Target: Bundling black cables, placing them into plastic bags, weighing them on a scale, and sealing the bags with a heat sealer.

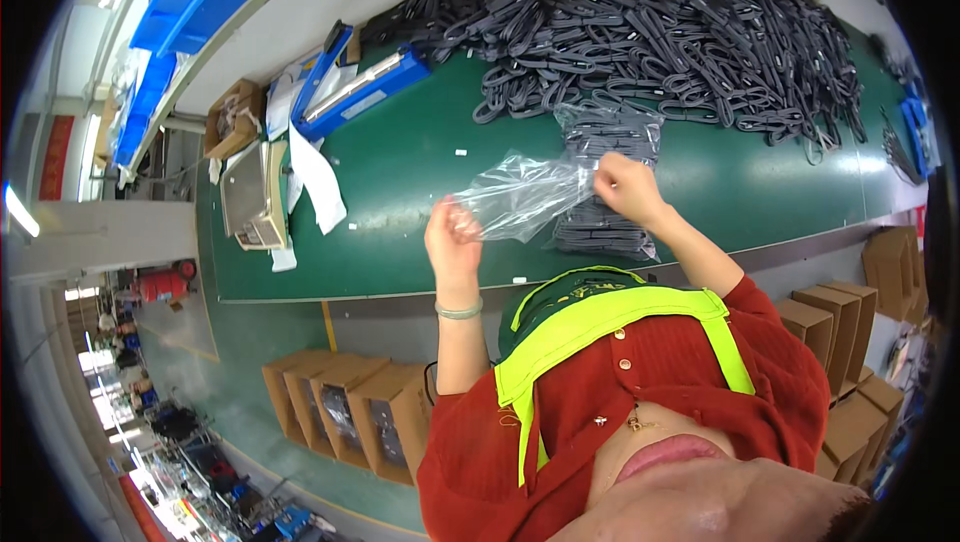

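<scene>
Stretched between my two hands is a clear plastic bag [515, 200], held over the green table. My left hand [453, 232] has its fingers closed on one end of it. The other end is pinched in the fist of my right hand [626, 185]. Just under and beside that hand lies a filled clear bag packed with dark grey cables [612, 137], its lower part reaching toward the table's near edge. Behind it, a large heap of bundled dark grey cables [660, 37] covers the back of the table.
A blue heat sealer [365, 92] stands at the back left. Near it are a beige device [255, 197], a white paper strip [318, 187] and a small cardboard box [235, 120]. Open cartons [350, 412] stand on the floor at left, more cartons [835, 332] at right. Small white scraps dot the green table [400, 267].
</scene>
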Motion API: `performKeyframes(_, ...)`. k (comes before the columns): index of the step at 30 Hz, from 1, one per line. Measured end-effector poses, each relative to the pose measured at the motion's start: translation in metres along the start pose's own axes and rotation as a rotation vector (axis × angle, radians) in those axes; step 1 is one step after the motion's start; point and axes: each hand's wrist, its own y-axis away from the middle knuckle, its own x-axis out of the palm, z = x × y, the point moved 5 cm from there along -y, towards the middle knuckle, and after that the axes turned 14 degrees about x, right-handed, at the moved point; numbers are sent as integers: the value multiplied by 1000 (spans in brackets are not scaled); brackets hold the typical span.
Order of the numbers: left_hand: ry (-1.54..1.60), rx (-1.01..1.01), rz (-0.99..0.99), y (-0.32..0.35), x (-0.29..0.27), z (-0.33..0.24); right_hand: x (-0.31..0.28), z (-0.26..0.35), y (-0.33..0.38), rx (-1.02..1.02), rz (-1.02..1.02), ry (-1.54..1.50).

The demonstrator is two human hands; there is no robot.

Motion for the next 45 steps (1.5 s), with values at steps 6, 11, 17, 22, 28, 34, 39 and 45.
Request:
performKeyframes(6, -434, 249, 453, -8, 32, -16, -6, 72, -26, 124, -78, -59)
performKeyframes(11, -571, 592, 787, -9, 7, -24, 61, 80, -40, 211, 188, 202)
performKeyframes(17, -750, 154, 675, -115, -119, 71, 89, 86, -60, 422, 83, 343)
performKeyframes(22, 80, 543, 294, -167, -106, -70, 0, 144, -153, 296, -437, 208)
performKeyframes(28, 283, 346, 142, -171, -110, -24, 125, 159, -122, -154, -247, 364)
performKeyframes(34, 383, -486, 247, -91, -205, 103, 251, 65, -54, 376, 758, -193)
performKeyframes(39, 224, -302, 212, -125, -201, 70, 176, 2, -175, 410, 485, -348)
performKeyframes(45, 124, -497, 124, -108, -185, 98, 120, -111, -288, 222, -115, 429)
